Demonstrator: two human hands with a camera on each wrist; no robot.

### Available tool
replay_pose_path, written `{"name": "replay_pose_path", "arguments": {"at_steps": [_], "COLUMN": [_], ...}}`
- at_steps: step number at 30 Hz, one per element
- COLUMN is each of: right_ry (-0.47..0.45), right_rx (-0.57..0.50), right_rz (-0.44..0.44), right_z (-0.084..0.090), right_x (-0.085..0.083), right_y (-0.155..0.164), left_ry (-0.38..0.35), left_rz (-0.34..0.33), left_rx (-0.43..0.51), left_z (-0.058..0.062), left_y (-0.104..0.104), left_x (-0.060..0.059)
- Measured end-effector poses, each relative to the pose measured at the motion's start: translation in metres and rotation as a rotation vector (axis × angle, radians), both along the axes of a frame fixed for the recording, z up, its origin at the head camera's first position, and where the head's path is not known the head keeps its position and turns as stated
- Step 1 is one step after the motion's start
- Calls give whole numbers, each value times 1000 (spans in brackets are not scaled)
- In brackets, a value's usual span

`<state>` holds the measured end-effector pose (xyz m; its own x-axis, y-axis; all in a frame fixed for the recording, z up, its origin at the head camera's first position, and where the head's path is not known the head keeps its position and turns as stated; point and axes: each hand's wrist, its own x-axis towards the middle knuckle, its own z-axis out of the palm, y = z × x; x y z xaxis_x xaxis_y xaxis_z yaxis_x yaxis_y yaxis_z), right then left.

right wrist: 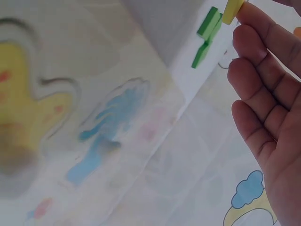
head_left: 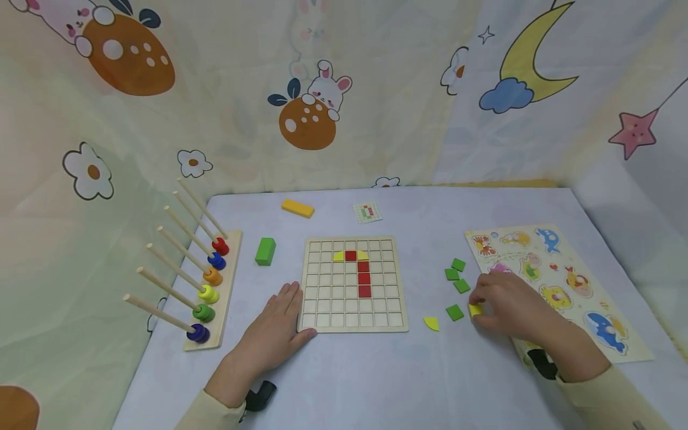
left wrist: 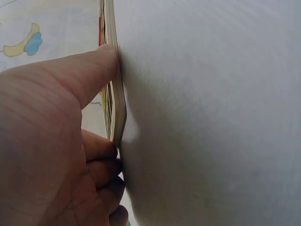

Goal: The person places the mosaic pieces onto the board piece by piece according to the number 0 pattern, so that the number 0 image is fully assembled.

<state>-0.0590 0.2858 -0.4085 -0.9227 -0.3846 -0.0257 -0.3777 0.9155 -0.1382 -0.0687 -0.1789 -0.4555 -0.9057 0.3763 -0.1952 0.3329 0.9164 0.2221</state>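
Note:
A wooden grid board (head_left: 387, 310) lies flat on the table, holding several red square tiles (head_left: 364, 279) and yellow corner tiles (head_left: 338, 257). At its lower left corner rests my left hand (head_left: 274, 328), fingers extended along the left side and thumb at the front edge; the left wrist view shows the thumb touching the board's edge (left wrist: 115, 70). My right hand (head_left: 510, 307) pinches a small yellow tile (head_left: 475, 310) between thumb and fingertips, beside the sticker board. Several green square tiles (head_left: 454, 312) and a loose yellow quarter-round tile (head_left: 432, 323) lie between both boards.
On the left stands a peg rack (head_left: 228, 286) with coloured rings. A green block (head_left: 266, 251), a yellow block (head_left: 298, 208) and a small pattern card (head_left: 368, 212) lie behind. The animal picture board (head_left: 537, 239) occupies the right side. Printed cloth (head_left: 387, 131) hangs at the back.

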Motion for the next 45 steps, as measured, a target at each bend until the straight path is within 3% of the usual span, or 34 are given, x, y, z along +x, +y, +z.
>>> {"name": "replay_pose_path", "arguments": {"at_steps": [32,45], "right_ry": [67,19], "right_rx": [-63,-66], "right_rz": [134,133], "right_z": [11,10], "right_x": [-38,-50], "right_y": [-68,-103], "left_ry": [-18,-19], "left_rz": [18,21], "left_rx": [1,-15], "left_z": [1,-3], "left_y": [1,1], "left_x": [0,-1]}}
